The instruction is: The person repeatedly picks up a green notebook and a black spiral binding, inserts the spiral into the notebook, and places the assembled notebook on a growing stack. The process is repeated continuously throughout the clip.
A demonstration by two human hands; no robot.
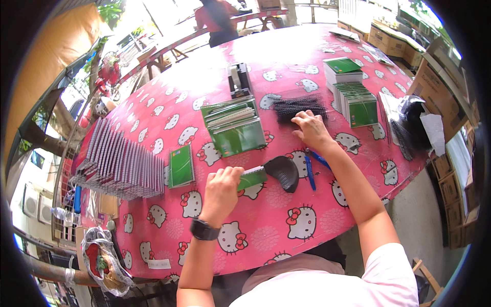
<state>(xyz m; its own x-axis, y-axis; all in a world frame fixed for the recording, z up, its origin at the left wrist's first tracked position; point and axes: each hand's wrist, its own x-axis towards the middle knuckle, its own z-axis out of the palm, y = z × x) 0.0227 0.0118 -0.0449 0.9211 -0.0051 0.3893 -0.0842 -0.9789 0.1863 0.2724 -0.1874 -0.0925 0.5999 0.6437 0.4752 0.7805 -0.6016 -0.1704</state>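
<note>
- far left on the pink surface [276, 210]: stacked spiral-bound books [120, 161], then a single green notebook [180, 166] lying flat.
- left grip [223, 187]: closed on the left end of a green booklet, fingers curled, knuckles up; forearm rising from the lower edge, dark watch [205, 229] at the wrist.
- green booklet [253, 178]: small, glossy cover, pale upper edge, low over the surface, just left of a black curved piece [283, 174].
- black coils [299, 108]: thin, ridged, heaped beyond the booklet.
- right grip [312, 131]: fingers bent down at the heap's near edge, forearm slanting in from lower right; cannot tell whether it grasps a coil.
</note>
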